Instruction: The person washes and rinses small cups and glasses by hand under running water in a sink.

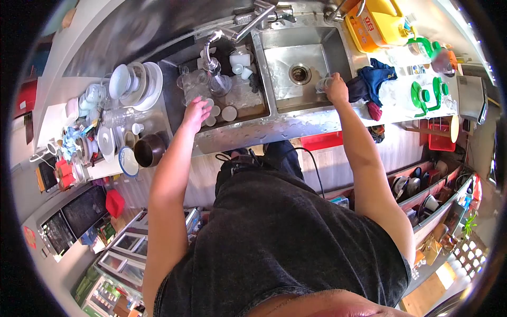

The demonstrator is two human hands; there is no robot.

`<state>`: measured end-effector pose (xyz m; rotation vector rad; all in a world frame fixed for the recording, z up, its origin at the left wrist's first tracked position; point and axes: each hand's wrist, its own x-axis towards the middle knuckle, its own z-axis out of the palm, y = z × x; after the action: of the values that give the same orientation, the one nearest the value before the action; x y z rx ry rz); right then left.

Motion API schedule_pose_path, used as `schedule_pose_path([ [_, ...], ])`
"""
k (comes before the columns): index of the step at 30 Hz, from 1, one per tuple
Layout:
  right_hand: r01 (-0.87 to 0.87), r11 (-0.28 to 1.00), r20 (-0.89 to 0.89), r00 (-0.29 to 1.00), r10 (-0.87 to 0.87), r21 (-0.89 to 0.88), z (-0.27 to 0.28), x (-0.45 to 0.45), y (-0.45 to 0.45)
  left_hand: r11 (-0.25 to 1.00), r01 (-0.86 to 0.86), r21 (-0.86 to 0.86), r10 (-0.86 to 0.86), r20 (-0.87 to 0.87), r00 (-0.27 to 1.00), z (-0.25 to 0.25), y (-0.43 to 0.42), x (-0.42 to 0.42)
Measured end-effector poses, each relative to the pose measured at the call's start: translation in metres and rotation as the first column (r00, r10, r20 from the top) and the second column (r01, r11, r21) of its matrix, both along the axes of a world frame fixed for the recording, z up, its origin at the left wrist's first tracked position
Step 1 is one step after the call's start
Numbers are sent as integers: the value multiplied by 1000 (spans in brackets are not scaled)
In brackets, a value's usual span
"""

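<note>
Noon is straight ahead of you.

Right hand (337, 91): at the right edge of the right basin (280, 90). Your fingers are closed on a clear glass (322, 84), which sticks out toward 10 o'clock, tilted, above the basin floor. The drain (300, 74) lies at 10 o'clock from this hand, a little way past the glass. At 2 to 3 o'clock, just beside it, a dark blue cloth (376, 79) is bunched on the counter. Farther out, a yellow jug (372, 26) stands at 1 o'clock and green-capped bottles (421, 94) at 3.

Left hand (196, 112): over the near left part of the left basin (248, 114). Fingers loosely spread, with nothing seen gripped; whether a fingertip touches the small white cups (228, 113) you cannot tell. Those sit close by, toward 3 o'clock. Clear glasses (195, 81) crowd together at 12, their outlines hard to separate. The tap (212, 50) hangs between 12 and 1, spout over this basin; white mugs (240, 60) lie at 1.

Counter left of the basins: white plates (153, 87), leaning in a row, at 10 o'clock from your left hand; brown pot (149, 150) at 8, with a blue-rimmed bowl (128, 160) just beyond it.
</note>
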<state>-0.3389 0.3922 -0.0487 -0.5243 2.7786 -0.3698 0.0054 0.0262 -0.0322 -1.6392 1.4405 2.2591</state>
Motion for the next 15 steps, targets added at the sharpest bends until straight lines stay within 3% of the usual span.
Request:
schedule_pose_path([
  [6,-60,998,57,997,58,26,-9,-6,-4,999,-30,-25,31,31,999,-2,-5,12],
  [15,-185,982,-23,982,186,44,-35,-15,-2,998,-58,-28,59,47,997,-6,-9,23],
])
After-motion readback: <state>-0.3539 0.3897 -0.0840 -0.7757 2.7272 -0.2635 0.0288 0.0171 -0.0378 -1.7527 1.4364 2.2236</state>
